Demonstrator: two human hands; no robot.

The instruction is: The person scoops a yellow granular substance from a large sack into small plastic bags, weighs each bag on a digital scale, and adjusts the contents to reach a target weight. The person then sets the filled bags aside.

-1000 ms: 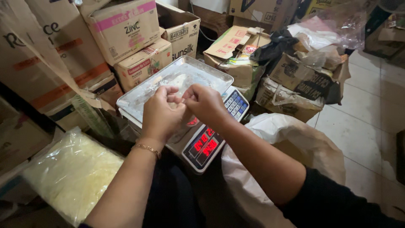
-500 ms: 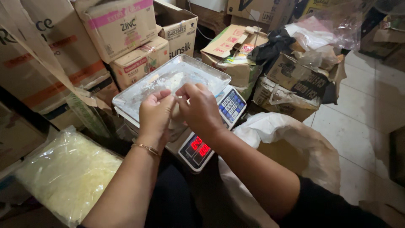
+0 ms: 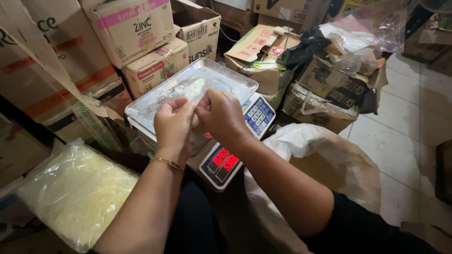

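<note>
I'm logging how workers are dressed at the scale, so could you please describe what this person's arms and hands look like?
Both hands are bare, without gloves. The left hand has a thin gold-coloured bracelet at the wrist, and that forearm is uncovered. The right hand shows no ring or watch from this view; its arm is bare to about the elbow, where a black sleeve begins.

Small pale thing (image 3: 194, 121) mostly hidden inside both grips, scale (image 3: 221, 162) display digits blurred.

Tray (image 3: 155, 101) on scale (image 3: 226, 160), bag (image 3: 70, 197) to its left, sack (image 3: 329, 155) right, boxes (image 3: 136, 28) behind
</note>
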